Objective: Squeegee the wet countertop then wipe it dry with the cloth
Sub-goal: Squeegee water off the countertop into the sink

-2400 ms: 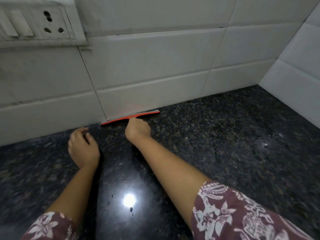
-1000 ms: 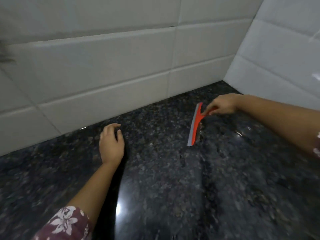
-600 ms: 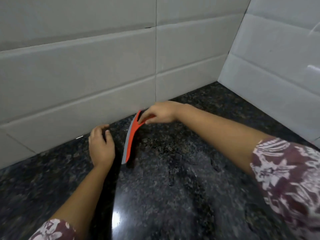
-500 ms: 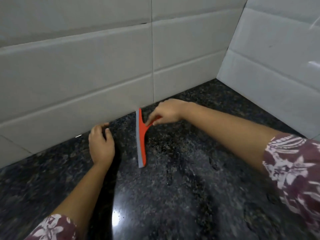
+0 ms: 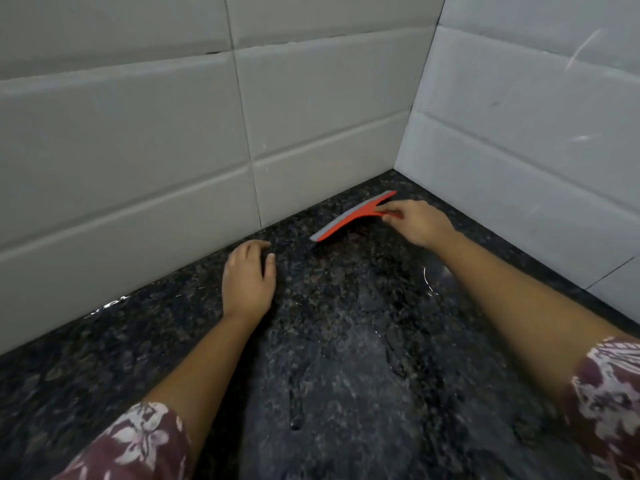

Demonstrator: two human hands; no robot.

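My right hand (image 5: 417, 221) grips the handle of a red squeegee (image 5: 349, 218) with a grey blade. The blade lies slanted on the dark speckled granite countertop (image 5: 346, 358), close to the back wall near the corner. My left hand (image 5: 247, 277) rests flat on the counter to the left of the blade, fingers slightly curled, holding nothing. Wet streaks and small droplets glint on the stone in front of me. No cloth is in view.
White tiled walls (image 5: 156, 133) rise behind the counter and meet a second tiled wall (image 5: 536, 133) at a corner on the right. Both of my forearms, in floral sleeves, stretch over the counter.
The right hand has swept the squeegee from beside my left hand to the right, toward the corner, and turned the blade to a slant. The left hand stays planted.
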